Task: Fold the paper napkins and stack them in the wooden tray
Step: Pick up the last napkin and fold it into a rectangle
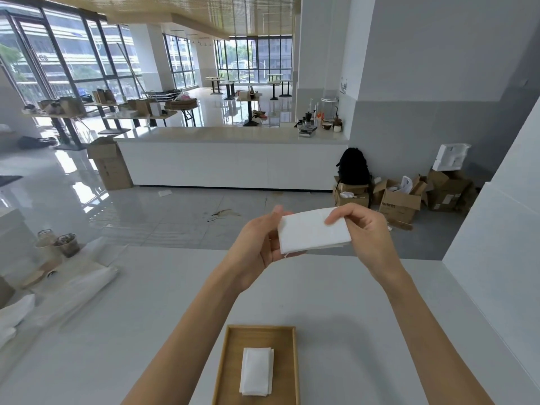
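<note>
A white paper napkin, folded into a rectangle, is held in the air above the far part of the white table. My left hand supports it from below and at its left edge, fingers curled round it. My right hand pinches its upper right corner between thumb and fingers. Close to me on the table stands the wooden tray. A small stack of folded white napkins lies in the tray's middle.
Clear plastic wrapping and paper cups lie at the table's left. A white wall borders the table on the right. Beyond the table are a tiled floor, a white counter and cardboard boxes.
</note>
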The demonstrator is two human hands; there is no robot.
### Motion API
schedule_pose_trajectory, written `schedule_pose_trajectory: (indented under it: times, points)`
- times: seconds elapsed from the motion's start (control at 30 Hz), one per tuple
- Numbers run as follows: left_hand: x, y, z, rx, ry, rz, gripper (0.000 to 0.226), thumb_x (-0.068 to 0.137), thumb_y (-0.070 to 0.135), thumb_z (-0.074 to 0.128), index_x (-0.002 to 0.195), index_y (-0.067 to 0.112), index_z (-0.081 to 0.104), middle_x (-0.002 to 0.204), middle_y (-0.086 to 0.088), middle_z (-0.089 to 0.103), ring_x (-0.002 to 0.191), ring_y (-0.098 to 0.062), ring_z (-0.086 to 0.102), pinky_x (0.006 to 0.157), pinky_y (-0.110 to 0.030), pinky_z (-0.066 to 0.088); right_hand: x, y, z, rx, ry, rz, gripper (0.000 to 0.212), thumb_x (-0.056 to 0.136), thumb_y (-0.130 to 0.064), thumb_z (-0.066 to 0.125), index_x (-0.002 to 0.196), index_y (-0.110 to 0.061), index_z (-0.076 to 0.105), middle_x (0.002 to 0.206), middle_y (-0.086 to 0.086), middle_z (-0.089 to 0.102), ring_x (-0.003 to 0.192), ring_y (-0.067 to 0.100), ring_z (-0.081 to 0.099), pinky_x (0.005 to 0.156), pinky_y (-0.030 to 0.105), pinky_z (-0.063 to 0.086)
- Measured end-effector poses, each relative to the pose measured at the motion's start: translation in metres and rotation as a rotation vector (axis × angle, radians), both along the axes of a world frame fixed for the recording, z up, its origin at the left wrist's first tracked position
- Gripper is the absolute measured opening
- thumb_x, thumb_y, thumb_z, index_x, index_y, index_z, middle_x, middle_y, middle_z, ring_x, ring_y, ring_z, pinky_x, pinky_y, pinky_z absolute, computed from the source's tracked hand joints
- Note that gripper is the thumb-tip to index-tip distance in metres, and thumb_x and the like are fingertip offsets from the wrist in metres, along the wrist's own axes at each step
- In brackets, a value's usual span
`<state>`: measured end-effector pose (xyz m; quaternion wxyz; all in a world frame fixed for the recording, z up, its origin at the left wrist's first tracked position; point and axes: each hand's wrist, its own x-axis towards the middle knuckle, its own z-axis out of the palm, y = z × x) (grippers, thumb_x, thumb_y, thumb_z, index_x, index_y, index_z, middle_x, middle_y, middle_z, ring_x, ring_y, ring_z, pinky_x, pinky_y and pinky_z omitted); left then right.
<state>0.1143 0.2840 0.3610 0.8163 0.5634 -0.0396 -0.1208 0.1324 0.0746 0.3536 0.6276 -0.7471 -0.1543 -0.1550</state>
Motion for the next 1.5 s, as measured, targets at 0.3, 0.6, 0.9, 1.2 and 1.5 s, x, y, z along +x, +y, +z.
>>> schedule_pose_trajectory:
  times: [0.3,0.6,0.9,1.2,1.5]
  points:
    - [0.001,-0.002,-0.004,0.077,-0.078,0.131,0.025,0.099,0.007,0.058,0.125,0.005,0.059,0.114,-0.014,0.071,0.096,-0.023,0.070,0.079,-0.034,0.061,-0.007,0.011,0.006,0.363,0.334,0.119,0.030,0.106,-0.030,0.042,0.131,-0.026,0.059,0.103,0.001,0.073,0.088,0.015,0.069,0.069,0.031,0.057]
    - [-0.016,-0.001,-0.015,-0.134,-0.013,0.004,0.027,0.096,-0.005,0.053,0.122,0.000,0.053,0.119,-0.022,0.068,0.099,-0.035,0.070,0.092,-0.047,0.059,-0.008,0.023,0.000,0.079,0.073,-0.048,0.036,0.099,-0.013,0.059,0.134,-0.019,0.052,0.081,0.022,0.070,0.071,0.010,0.062,0.058,0.017,0.051]
    - [-0.035,-0.015,-0.029,-0.226,-0.051,-0.178,0.045,0.099,0.008,0.052,0.143,0.002,0.049,0.144,-0.029,0.051,0.130,-0.045,0.050,0.105,-0.047,0.047,0.008,0.014,0.040,-0.410,0.038,0.314,0.040,0.099,-0.024,0.060,0.135,-0.042,0.053,0.113,-0.010,0.073,0.104,0.012,0.066,0.088,0.029,0.050]
    - [-0.043,-0.013,-0.024,-0.420,-0.100,-0.072,0.034,0.104,0.003,0.040,0.136,-0.004,0.051,0.140,-0.024,0.058,0.132,-0.040,0.053,0.106,-0.040,0.050,-0.013,0.014,0.029,-1.033,-0.429,0.354,0.058,0.094,-0.072,0.011,0.142,-0.057,0.041,0.165,-0.018,-0.015,0.151,0.015,-0.023,0.120,0.048,0.005]
    - [-0.053,0.002,-0.026,-0.424,-0.117,-0.099,0.046,0.101,0.002,0.045,0.147,0.006,0.045,0.141,-0.033,0.053,0.119,-0.039,0.062,0.097,-0.038,0.055,0.001,0.032,0.016,-0.471,0.134,0.106,0.068,0.090,-0.076,0.017,0.147,-0.046,0.041,0.158,-0.017,0.033,0.149,0.005,0.019,0.124,0.043,0.012]
